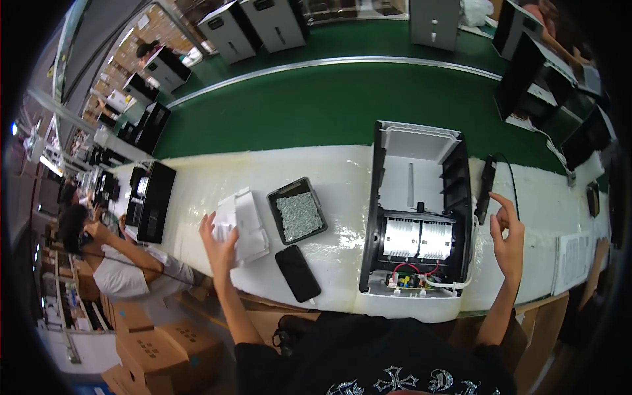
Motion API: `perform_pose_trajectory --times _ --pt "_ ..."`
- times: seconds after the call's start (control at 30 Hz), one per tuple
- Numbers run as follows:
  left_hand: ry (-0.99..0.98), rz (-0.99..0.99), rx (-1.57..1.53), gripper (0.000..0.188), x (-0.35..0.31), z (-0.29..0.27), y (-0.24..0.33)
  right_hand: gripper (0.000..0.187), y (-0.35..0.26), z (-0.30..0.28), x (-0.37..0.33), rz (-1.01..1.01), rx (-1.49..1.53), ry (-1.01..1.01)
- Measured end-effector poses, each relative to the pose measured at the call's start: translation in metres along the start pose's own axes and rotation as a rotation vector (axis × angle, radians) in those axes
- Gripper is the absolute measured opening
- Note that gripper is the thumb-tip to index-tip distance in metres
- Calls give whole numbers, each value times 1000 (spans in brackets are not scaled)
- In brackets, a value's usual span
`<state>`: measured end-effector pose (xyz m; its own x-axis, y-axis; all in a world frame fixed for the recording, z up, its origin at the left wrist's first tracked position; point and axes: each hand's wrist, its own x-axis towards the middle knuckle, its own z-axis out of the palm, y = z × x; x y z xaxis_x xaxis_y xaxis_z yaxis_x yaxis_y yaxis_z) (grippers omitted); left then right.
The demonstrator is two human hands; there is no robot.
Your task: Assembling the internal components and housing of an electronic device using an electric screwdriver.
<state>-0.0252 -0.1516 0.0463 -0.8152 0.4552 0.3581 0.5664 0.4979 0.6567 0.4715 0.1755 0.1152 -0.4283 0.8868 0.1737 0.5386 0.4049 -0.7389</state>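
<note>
In the middle right stands an opened appliance housing [421, 178], black-sided and white inside, with two silvery ribbed cylinders [419, 239] and a small circuit board [409, 281] at its near end. My right hand [507, 240] is just right of it, fingers apart and holding nothing; its index fingertip is by the near end of a black corded tool [487, 181], probably an electric screwdriver. To the left, my left hand [222, 247] is open at the edge of a white folded sheet or bag [247, 227]; whether it touches cannot be told.
A black tray of small silvery screws [299, 216] and a dark phone [298, 273] lie between my left hand and the housing. A green conveyor belt [316, 99] runs beyond, carrying tall grey-and-black units [273, 23]. A co-worker [125, 263] works at the left beside a black unit [153, 201].
</note>
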Motion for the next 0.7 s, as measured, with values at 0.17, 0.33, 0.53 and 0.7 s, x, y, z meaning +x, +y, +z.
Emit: perform_pose_trajectory --times 0.17,0.33,0.53,0.7 --pt "-3 335 -284 61 -20 20 173 52 -58 9 12 -257 517 -397" --pt "-134 848 -280 55 -68 105 307 49 -89 35 35 -437 390 -632" --pt "-324 727 -611 36 -75 130 304 34 -67 -12 53 -401 331 -207" --pt "-427 519 -436 45 -56 161 258 27 -47 -26 88 -412 11 -296"
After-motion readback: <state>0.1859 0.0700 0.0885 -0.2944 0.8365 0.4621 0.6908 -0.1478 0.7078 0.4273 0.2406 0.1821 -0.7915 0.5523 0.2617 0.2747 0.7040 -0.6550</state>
